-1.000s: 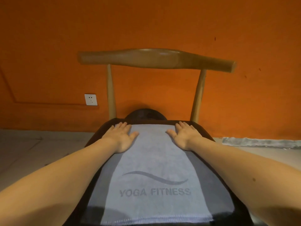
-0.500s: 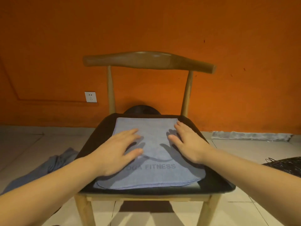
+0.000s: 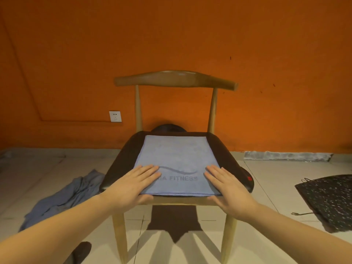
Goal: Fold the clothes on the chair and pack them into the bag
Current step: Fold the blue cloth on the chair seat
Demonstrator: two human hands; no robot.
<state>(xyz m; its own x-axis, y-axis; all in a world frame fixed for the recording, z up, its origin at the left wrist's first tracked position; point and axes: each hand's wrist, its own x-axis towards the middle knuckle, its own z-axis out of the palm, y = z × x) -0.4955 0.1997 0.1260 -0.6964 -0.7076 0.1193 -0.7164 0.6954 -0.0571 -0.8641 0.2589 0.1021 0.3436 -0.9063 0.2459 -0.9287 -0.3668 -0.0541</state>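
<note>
Towel [image 3: 175, 159], blue w/ "FITNESS" print, is laid folded flat on chair [image 3: 176, 80] seat, its front edge at the seat's front. L hand [image 3: 131, 187] is pressed on the front-left corner, R hand [image 3: 229, 189] on the front-right. Fingers are kept straight & close together on top, nothing held. Thumbs are seen at the front edge; under it or not can't be told. Garment [image 3: 62, 197], blue-grey, is crumpled on floor left of chair. Speckled black item [image 3: 331, 201] is laid on floor to the right. Socket [image 3: 115, 116] is set in orange wall [image 3: 76, 54] behind.

orange wall [image 3: 171, 35] | white socket [image 3: 115, 116] — low on it | pale tiled floor [image 3: 266, 187]
</note>
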